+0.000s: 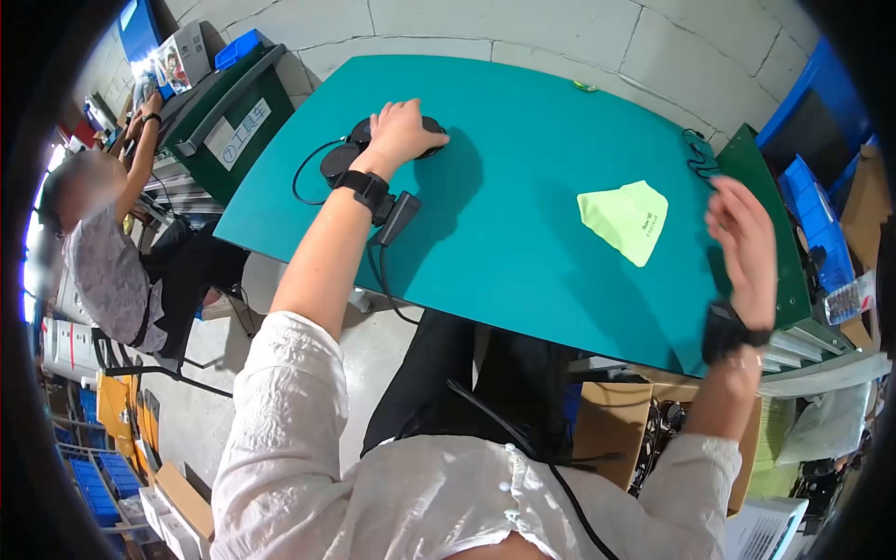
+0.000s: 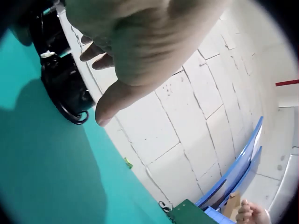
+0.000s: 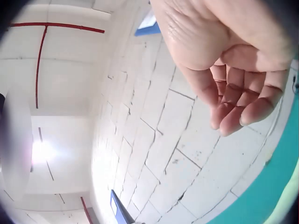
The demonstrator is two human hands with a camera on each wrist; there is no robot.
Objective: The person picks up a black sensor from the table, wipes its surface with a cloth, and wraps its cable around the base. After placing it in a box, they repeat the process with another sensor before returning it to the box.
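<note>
My left hand is over a black corded object with rounded, cup-like parts on the green table. It overlaps that object in the head view, fingers pointing away from me. In the left wrist view the thumb sticks out straight, beside the glossy black object; most of the other fingers are hidden. My right hand is raised at the table's right edge and holds nothing. Its fingers hang loosely bent. Nearest to it lies a yellow-green cloth with small dark print.
A thin black cable lies at the table's back right corner. Behind the table stands a white block wall. At left another person sits by a green tool cart. An open cardboard box stands below, at right.
</note>
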